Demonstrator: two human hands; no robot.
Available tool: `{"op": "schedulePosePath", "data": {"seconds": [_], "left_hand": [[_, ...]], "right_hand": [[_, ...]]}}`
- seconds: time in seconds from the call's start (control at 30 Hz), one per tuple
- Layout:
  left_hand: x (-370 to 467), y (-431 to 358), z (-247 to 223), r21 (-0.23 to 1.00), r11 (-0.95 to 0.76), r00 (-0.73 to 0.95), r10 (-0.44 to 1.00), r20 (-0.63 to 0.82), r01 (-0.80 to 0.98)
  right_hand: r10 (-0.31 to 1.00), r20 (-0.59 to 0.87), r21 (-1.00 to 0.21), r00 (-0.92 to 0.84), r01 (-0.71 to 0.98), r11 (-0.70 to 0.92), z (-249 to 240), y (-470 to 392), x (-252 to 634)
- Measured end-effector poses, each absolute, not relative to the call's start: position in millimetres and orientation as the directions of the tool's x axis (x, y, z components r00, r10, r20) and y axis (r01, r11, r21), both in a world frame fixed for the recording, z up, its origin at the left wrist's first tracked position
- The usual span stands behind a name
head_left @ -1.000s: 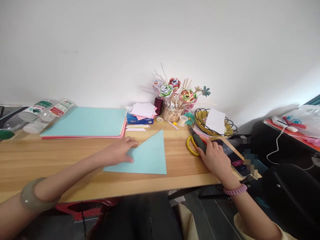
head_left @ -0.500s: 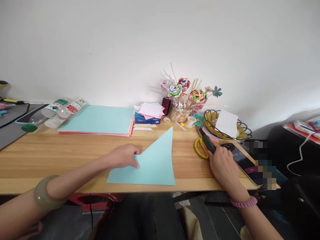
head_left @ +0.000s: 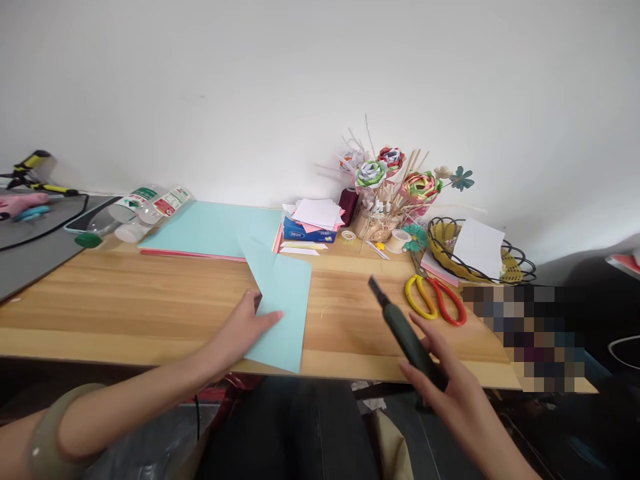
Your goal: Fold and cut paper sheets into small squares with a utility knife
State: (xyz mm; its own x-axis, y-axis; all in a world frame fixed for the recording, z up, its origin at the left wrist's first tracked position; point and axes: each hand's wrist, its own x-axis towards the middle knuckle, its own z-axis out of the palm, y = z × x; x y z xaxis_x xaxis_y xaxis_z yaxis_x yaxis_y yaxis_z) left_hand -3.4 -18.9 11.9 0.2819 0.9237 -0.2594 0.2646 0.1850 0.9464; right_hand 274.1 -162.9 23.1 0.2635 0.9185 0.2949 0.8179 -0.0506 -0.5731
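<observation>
A folded light blue sheet of paper (head_left: 287, 300) lies near the front edge of the table, its pointed corner sticking out toward the back left. My left hand (head_left: 245, 327) pinches its left side, thumb on top and fingers underneath. In my right hand (head_left: 457, 390) is a dark green utility knife (head_left: 407, 339), held between thumb and fingers. Its blade end points up and left, above the table and apart from the paper. Scissors (head_left: 436, 299) with yellow and red handles rest just beyond my right hand.
A stack of coloured paper (head_left: 215, 230) lies at the back left beside plastic bottles (head_left: 133, 207). Along the wall stand a blue box (head_left: 309, 232) topped with paper pieces, a holder of paper flowers (head_left: 377, 223) and a yellow basket (head_left: 443, 250). A glue gun (head_left: 33, 167) sits far left.
My right hand has lifted the utility knife from beside the scissors and brought it nearer the front edge. The blue sheet, held by my left hand, has turned and its pointed corner now leans left.
</observation>
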Motion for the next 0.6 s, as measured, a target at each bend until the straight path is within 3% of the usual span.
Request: {"op": "schedulePosePath", "data": {"seconds": [0.1, 0.17, 0.2, 0.27, 0.33, 0.47, 0.6], "left_hand": [[-20.7, -28.1, 19.3, 0.832, 0.039, 0.248, 0.946, -0.209, 0.553], [-33.5, -31.0, 29.4, 0.621, -0.202, 0.297, 0.954, -0.052, 0.758], [-38.2, -32.1, 34.5, 0.518, -0.36, 0.405, 0.914, 0.028, 0.776], [-41.3, -35.1, 41.2, 0.375, -0.674, 0.693, 0.713, 0.106, 0.636], [-35.9, -39.6, 40.8, 0.273, -0.859, 0.878, 0.47, 0.085, 0.434], [-15.0, -44.7, 27.2, 0.075, -0.947, 0.95, 0.31, -0.04, 0.312], [-2.7, -33.8, 25.1, 0.04, -0.964, 0.965, 0.262, -0.002, 0.262]], "right_hand": [[0.949, 0.291, -0.494, 0.12, 0.868, 0.042, 16.0, -182.1, 259.9], [0.958, 0.283, -0.459, 0.054, 0.884, 0.086, 11.9, -192.0, 256.3], [0.959, 0.28, -0.445, 0.04, 0.891, 0.093, 10.5, -195.6, 255.5], [0.96, 0.277, -0.42, 0.03, 0.903, 0.093, 9.2, -200.3, 254.5], [0.961, 0.277, -0.402, 0.021, 0.911, 0.096, 9.4, -202.6, 253.3], [0.963, 0.27, -0.391, -0.001, 0.914, 0.111, 11.8, -206.6, 249.9], [0.972, 0.234, -0.392, -0.025, 0.912, 0.117, 17.0, -216.6, 248.1]]}}
